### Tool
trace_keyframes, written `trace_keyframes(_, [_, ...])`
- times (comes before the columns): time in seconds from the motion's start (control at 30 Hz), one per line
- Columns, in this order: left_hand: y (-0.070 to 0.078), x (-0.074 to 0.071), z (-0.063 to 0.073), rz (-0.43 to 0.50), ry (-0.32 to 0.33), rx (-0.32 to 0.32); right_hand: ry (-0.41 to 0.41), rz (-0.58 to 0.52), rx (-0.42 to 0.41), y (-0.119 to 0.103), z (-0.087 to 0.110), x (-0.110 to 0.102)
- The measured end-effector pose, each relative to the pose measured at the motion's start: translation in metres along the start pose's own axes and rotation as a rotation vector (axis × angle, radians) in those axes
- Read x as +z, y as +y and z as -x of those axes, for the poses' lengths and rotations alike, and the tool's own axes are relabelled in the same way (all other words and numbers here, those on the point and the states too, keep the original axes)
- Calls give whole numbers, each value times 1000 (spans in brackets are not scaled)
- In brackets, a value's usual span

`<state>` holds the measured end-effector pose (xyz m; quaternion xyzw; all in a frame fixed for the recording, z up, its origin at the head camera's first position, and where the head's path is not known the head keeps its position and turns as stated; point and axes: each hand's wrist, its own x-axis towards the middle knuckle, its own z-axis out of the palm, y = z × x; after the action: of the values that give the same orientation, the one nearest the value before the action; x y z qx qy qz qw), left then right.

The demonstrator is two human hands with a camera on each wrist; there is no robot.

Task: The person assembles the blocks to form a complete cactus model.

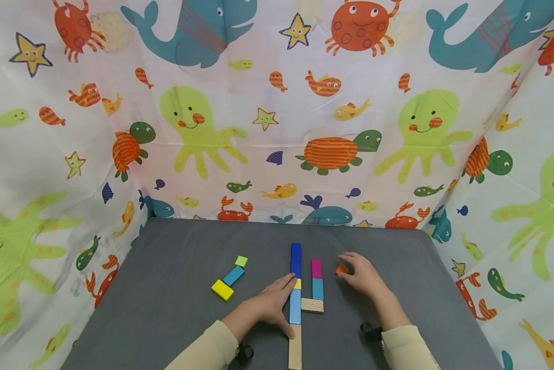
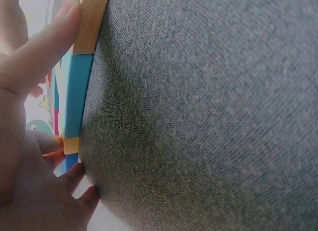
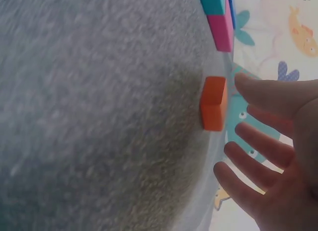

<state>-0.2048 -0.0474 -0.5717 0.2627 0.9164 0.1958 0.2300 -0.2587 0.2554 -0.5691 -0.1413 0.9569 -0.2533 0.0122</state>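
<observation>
A straight row of blocks runs away from me down the middle: a long wooden block [image 1: 295,352], a light blue block [image 1: 295,307], a yellow block [image 1: 298,283], then dark blue [image 1: 296,254]. My left hand [image 1: 271,304] lies along the row's left side, thumb at the wooden block and fingertips by the yellow and dark blue ones. Branching off to the right are a short wooden block [image 1: 312,306], a teal block [image 1: 317,289] and a magenta block [image 1: 316,268]. Beyond them sits an orange block [image 3: 213,104]; my right hand [image 1: 362,277] hovers beside it, fingers spread and relaxed.
Left of the row, a green block [image 1: 241,261], a blue block [image 1: 233,276] and a larger yellow block [image 1: 222,290] form a slanted line on the grey cloth [image 1: 166,288]. A curtain [image 1: 258,154] printed with sea animals encloses the back and sides.
</observation>
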Motion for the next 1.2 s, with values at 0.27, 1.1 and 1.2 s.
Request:
trace_keyframes(0.27, [1, 0, -1, 4, -5, -5, -33, -33, 73, 10, 4, 2])
trace_keyframes(1.1, [2, -1, 3, -5, -3, 10, -9, -4, 59, 7, 0, 9])
trace_keyframes(1.2, [2, -2, 2, -2, -11, -1, 17, 2, 35, 5, -5, 8])
